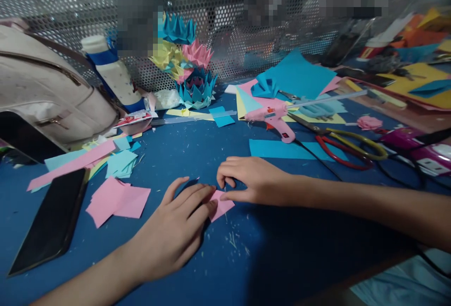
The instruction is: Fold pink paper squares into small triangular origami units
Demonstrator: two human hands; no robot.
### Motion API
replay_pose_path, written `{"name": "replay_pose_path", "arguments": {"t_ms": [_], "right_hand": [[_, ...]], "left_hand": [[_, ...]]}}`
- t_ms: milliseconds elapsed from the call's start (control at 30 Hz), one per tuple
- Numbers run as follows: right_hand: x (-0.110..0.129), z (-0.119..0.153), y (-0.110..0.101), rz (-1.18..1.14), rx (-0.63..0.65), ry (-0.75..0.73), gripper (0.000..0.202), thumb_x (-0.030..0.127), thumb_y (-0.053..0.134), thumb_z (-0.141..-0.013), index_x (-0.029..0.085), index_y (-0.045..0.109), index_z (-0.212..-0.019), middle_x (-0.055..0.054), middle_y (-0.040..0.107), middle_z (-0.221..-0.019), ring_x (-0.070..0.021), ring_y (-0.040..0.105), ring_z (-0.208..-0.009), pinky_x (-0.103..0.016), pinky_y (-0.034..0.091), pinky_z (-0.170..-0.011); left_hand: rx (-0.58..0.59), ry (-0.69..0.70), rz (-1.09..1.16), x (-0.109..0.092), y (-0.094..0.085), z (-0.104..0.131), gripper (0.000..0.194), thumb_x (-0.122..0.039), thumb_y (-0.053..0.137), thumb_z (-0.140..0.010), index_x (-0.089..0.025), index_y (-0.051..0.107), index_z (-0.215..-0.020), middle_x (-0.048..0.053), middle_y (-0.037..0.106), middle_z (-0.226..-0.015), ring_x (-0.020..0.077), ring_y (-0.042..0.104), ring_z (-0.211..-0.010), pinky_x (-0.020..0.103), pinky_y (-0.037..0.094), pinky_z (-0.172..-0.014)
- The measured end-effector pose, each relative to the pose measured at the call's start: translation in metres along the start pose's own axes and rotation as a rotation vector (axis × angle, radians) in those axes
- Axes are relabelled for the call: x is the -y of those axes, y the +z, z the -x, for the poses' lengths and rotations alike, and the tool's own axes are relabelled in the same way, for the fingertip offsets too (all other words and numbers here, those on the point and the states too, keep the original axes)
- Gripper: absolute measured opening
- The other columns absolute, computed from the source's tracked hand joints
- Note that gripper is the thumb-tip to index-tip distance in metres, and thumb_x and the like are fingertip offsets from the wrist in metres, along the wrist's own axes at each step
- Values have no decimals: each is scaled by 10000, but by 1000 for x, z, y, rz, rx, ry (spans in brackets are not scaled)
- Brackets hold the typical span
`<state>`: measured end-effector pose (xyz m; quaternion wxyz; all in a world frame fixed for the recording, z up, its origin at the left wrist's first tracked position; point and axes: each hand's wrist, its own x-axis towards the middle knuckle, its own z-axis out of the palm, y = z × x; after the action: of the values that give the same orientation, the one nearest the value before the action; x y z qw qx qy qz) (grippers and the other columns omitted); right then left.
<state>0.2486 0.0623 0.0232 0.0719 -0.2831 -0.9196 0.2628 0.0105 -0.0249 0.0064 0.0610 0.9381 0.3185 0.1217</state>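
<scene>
A small pink paper piece (pixel 222 206) lies on the blue table between my hands. My left hand (pixel 178 226) rests over its left side, fingertips pressing on the paper and thumb side spread out. From the right, my right hand (pixel 253 180) reaches in with curled fingers, its thumb touching the paper's upper edge. To the left sits a pile of pink squares (pixel 118 200), with light-blue squares (pixel 120 163) behind it. Beyond my right hand is a blue paper strip (pixel 296 150). A pink glue gun (pixel 273 117) lies behind the strip.
A black phone (pixel 51 219) lies at the left, near a pale bag (pixel 45 90) and a bottle (pixel 116 73). Folded paper flowers (pixel 197 85) stand at the back. Scissors (pixel 338 141), a cable and a magenta power strip (pixel 419 151) are on the right.
</scene>
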Motion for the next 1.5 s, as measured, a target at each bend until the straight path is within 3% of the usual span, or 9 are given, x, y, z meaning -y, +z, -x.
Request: {"name": "replay_pose_path", "arguments": {"t_ms": [200, 367, 567, 700, 1000, 1167, 1333, 1500], "right_hand": [[10, 1, 3, -28, 16, 24, 104, 256, 659, -884, 185, 600, -837, 19, 564, -749, -140, 495, -770, -252, 290, -639], [8, 1, 6, -33, -16, 47, 195, 354, 679, -886, 192, 604, -965, 7, 582, -849, -148, 506, -806, -253, 309, -653], [8, 1, 5, -21, 8, 55, 173, 357, 648, -911, 190, 614, -939, 4, 593, -833, -153, 515, -810, -258, 309, -648], [11, 1, 4, -29, 19, 66, 118, 299, 665, -888, 197, 617, -925, 11, 595, -821, -151, 531, -822, -252, 310, -644], [15, 1, 2, -32, 10, 95, 149, 300, 654, -875, 200, 582, -960, 20, 599, -870, -128, 535, -770, -251, 303, -612], [14, 1, 3, -27, 7, 79, 111, 291, 625, -889, 195, 588, -931, 8, 598, -858, -139, 539, -787, -249, 301, -619], [15, 0, 1, -62, 12, 80, 166, 337, 655, -881, 195, 596, -943, 13, 607, -855, -135, 538, -792, -241, 306, -624], [13, -2, -6, -186, 26, 134, 188, 365, 657, -867, 186, 636, -919, 10, 633, -837, -128, 532, -732, -237, 303, -602]], "left_hand": [[-36, -42, 77, -1, -1, -2, 373, -112, 415, -955, -180, 528, -1304, 112, 549, -1355, 249, 461, -1315, 561, 172, -1183], [-51, -72, 128, -1, -3, -3, 370, -109, 417, -961, -202, 531, -1300, 97, 559, -1327, 227, 490, -1278, 554, 124, -1193], [-58, -55, 163, 0, -4, -3, 415, -102, 422, -964, -216, 493, -1357, 79, 560, -1300, 201, 495, -1261, 522, 84, -1201], [-56, -86, 140, -1, -4, -4, 382, -104, 427, -953, -185, 507, -1318, 81, 584, -1267, 201, 525, -1220, 519, 118, -1201], [-182, -201, 171, 1, -3, -1, 360, -36, 409, -910, -209, 578, -1176, 54, 616, -1120, 191, 573, -1064, 533, 206, -1122], [-186, -112, 218, 7, -1, 0, 440, 19, 377, -900, -232, 596, -1187, 34, 633, -1139, 149, 595, -1095, 458, 283, -1130], [-208, 20, 294, 10, 0, 3, 424, 22, 340, -942, -180, 577, -1230, 73, 644, -1193, 135, 586, -1178, 443, 293, -1187], [-228, 3, 231, 10, 0, 5, 414, 7, 337, -943, -147, 571, -1249, 128, 601, -1282, 179, 552, -1255, 501, 354, -1168]]}}
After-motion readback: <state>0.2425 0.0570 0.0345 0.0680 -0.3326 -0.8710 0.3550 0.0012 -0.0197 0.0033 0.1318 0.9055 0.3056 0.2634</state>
